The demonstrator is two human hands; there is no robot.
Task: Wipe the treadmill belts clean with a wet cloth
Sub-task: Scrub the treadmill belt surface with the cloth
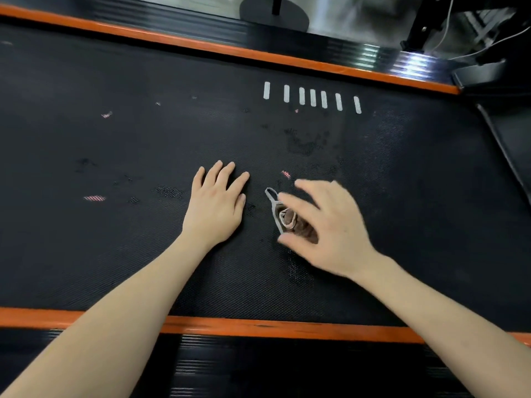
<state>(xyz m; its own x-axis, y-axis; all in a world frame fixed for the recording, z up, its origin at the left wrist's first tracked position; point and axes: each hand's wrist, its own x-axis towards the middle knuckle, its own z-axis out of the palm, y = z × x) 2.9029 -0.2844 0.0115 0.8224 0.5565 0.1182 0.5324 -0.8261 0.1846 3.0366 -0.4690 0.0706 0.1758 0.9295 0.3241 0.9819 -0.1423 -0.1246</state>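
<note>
A black textured treadmill belt [143,139] fills the view, with damp patches and small pink marks on it. A small brown cloth [290,221] with a grey loop lies bunched on the belt near the middle. My right hand [330,228] hovers just over the cloth with fingers spread, slightly blurred, and covers its right part. My left hand [217,201] rests flat on the belt to the left of the cloth, palm down, fingers apart, holding nothing.
Orange strips [258,328] and ribbed black side rails [258,366] border the belt near and far. Several white dashes [313,97] mark the belt's far side. A black round stand base [273,12] and cables sit beyond the far rail.
</note>
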